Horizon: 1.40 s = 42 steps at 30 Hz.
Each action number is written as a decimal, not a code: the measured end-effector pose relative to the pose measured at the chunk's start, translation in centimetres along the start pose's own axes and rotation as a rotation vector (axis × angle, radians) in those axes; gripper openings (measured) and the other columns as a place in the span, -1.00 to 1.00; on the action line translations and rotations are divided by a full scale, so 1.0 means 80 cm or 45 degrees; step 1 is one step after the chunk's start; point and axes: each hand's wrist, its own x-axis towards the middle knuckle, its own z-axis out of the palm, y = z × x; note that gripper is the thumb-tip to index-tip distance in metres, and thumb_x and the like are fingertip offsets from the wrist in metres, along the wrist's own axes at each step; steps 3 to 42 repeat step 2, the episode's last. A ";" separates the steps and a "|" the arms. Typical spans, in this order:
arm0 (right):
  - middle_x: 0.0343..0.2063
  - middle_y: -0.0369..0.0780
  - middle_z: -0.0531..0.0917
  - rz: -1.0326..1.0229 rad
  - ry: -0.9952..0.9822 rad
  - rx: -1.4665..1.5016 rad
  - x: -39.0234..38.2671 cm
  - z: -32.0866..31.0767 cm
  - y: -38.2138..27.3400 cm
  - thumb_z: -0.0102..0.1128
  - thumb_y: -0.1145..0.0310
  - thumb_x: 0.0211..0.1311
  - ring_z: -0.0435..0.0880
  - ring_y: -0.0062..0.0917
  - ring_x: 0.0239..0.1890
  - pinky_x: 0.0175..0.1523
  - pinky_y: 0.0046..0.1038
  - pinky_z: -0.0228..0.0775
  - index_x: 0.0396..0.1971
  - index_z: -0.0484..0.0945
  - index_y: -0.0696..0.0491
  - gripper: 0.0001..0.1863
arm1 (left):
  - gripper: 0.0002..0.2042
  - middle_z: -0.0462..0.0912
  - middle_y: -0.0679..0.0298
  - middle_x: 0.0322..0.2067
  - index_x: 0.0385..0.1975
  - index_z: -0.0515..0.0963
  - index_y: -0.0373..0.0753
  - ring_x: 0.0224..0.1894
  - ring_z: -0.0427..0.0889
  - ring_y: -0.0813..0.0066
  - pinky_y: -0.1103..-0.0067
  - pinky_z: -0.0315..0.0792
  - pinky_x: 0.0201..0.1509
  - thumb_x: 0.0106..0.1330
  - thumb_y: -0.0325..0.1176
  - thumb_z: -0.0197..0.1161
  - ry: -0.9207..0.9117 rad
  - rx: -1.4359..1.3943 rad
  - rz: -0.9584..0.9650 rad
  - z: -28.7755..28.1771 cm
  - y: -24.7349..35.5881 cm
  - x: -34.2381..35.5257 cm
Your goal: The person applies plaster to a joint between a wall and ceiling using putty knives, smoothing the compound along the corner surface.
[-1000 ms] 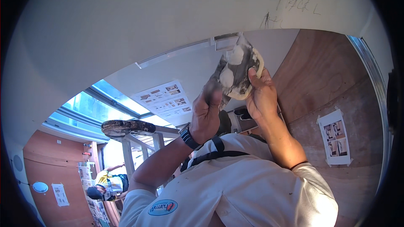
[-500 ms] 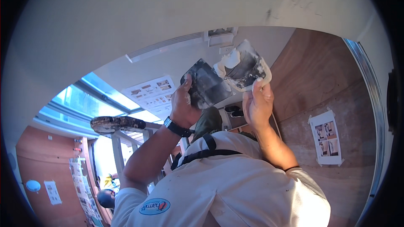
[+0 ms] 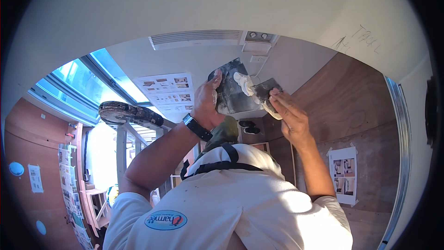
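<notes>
My left hand (image 3: pixel 206 104) is closed on a wide dark filling knife (image 3: pixel 231 95), its thumb along the near side of the broad, smeared blade. My right hand (image 3: pixel 290 118) grips a second filling knife (image 3: pixel 267 88), fingers across its dark blade. This blade is tilted, and its left edge meets or overlaps the right side of the other blade; contact is hard to confirm. Thick off-white filler (image 3: pixel 244 83) is heaped where the two blades come together. More filler clings along the lower edge of the right-hand knife. Both handles are hidden by my hands.
A pale surface (image 3: pixel 222 4) with pencil marks curves overhead. Left of me stands a ladder whose dirty top (image 3: pixel 129 113) is near my left forearm. A wooden wall (image 3: pixel 351 97) with a taped sheet (image 3: pixel 343 176) is at right. A vent (image 3: pixel 196 39) lies beyond the knives.
The right-hand filling knife has turned and come down and left against the left-hand blade. Filler once spread on the right blade now sits between both. My view has shifted slightly.
</notes>
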 end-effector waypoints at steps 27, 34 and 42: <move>0.13 -0.01 0.67 -0.013 -0.086 -0.088 0.001 -0.020 0.012 0.07 0.81 0.10 0.61 -0.16 0.28 0.39 0.11 0.33 0.13 0.66 0.10 -0.42 | -0.63 0.71 0.23 -0.02 0.11 0.52 -0.20 0.00 0.74 0.35 0.29 0.62 0.17 0.58 -0.05 0.07 -0.021 -0.009 -0.035 -0.009 -0.001 0.011; 0.13 -0.01 0.67 -0.013 -0.086 -0.088 0.001 -0.020 0.012 0.07 0.81 0.10 0.61 -0.16 0.28 0.39 0.11 0.33 0.13 0.66 0.10 -0.42 | -0.63 0.71 0.23 -0.02 0.11 0.52 -0.20 0.00 0.74 0.35 0.29 0.62 0.17 0.58 -0.05 0.07 -0.021 -0.009 -0.035 -0.009 -0.001 0.011; 0.13 -0.01 0.67 -0.013 -0.086 -0.088 0.001 -0.020 0.012 0.07 0.81 0.10 0.61 -0.16 0.28 0.39 0.11 0.33 0.13 0.66 0.10 -0.42 | -0.63 0.71 0.23 -0.02 0.11 0.52 -0.20 0.00 0.74 0.35 0.29 0.62 0.17 0.58 -0.05 0.07 -0.021 -0.009 -0.035 -0.009 -0.001 0.011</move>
